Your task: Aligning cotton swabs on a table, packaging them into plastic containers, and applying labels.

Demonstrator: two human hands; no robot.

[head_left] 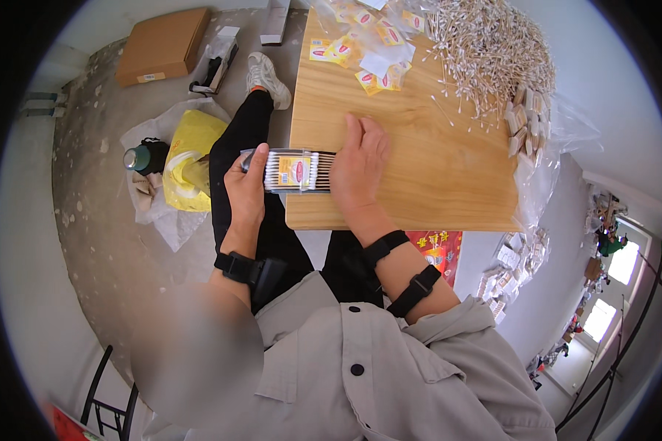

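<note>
Head view: the worker sits close in at the table point(449, 173), swab pack point(296, 171) straddling its left edge. Left hand point(246, 192) grips the pack's left end just off that edge, thumb on top, other fingers mostly hidden. Right hand point(359, 167), over the tabletop, has fingers bent and its side against the pack's right end; pinching or only pressing, can't tell from where I'm standing. Pack has white-tipped swabs in a row, yellow-and-white label, clear film. Step in hand, my read: getting swabs into the clear sleeve. Next move likely calls for a steady left hold and a gentle, straight push from the right, sticks level; film could snag the tips.

Farther out: label cards point(382, 79) loose at the table's far left, big heap of loose swabs point(485, 44) at its far right, banded bundles point(527, 121) by its right edge. Beyond its left side, on the floor: yellow bag point(190, 140), then cardboard box point(162, 48).
</note>
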